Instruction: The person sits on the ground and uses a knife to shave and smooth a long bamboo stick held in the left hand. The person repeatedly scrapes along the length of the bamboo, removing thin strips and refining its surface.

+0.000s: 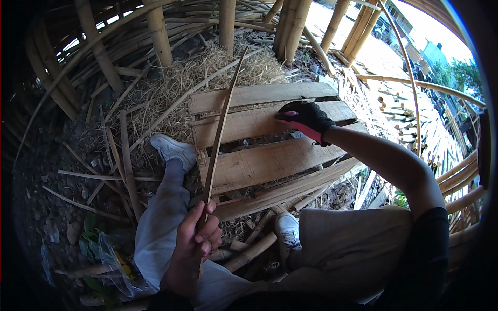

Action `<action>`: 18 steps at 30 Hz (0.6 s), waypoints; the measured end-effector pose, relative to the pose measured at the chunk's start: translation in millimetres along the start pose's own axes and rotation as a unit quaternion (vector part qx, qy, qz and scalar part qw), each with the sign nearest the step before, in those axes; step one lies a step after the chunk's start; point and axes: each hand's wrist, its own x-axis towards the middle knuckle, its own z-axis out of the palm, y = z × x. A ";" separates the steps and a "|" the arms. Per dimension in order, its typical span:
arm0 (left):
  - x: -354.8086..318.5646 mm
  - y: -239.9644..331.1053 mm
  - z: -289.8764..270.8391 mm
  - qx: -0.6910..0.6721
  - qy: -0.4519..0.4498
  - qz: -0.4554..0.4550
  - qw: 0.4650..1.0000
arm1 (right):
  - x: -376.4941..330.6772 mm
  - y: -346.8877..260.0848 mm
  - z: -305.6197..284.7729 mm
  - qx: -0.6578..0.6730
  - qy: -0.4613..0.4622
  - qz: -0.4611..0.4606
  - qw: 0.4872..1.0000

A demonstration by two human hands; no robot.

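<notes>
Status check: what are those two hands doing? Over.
Bare left hand gripping long bamboo strip. Gloved right hand at slatted wooden platform, grip unclear. Loose strips lie left of platform.

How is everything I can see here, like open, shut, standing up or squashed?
Bamboo strip: gripped near its closer end
Left hand: bare, closed around the strip
Right hand: gloved, over the platform; grip unclear
Wooden platform: gaps across its top
Straw: loose
Thick bamboo poles: standing
Clear plastic: crumpled
</notes>
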 end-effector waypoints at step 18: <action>-1.5 3.1 3.1 0.037 0.029 0.008 0.999 | 24.1 -10.3 -2.8 -0.069 -0.018 0.038 0.997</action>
